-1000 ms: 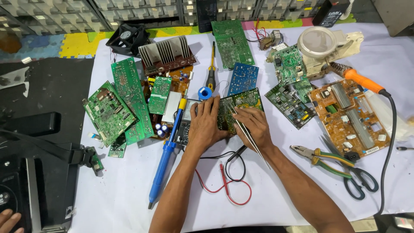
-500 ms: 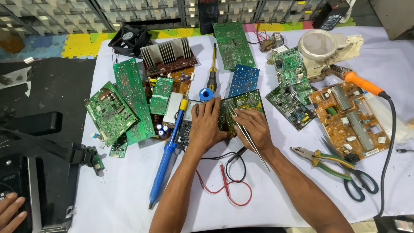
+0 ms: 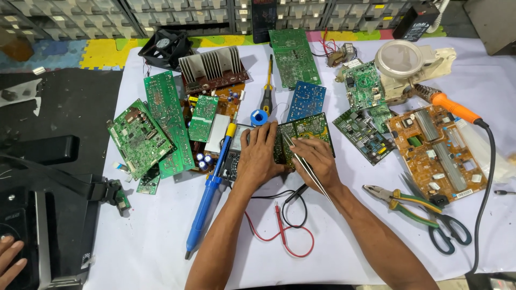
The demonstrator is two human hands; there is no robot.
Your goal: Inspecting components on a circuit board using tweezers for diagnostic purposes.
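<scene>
While left hand (image 3: 259,156) presses flat, dark green circuit board (image 3: 303,134) lies level, right hand (image 3: 317,158) pinching metal tweezers (image 3: 306,166)

The light is bright and even, coming from above, and shadows stay short and soft under the left hand (image 3: 258,156) and the right hand (image 3: 317,161). The white table cover (image 3: 161,236) around them reflects strongly but without hard glare. Focus is sharp near the hands; the far edges bend slightly.

Electronics repair workshop: circuit boards (image 3: 141,138), soldering iron (image 3: 450,106), parts drawers (image 3: 177,12).
</scene>
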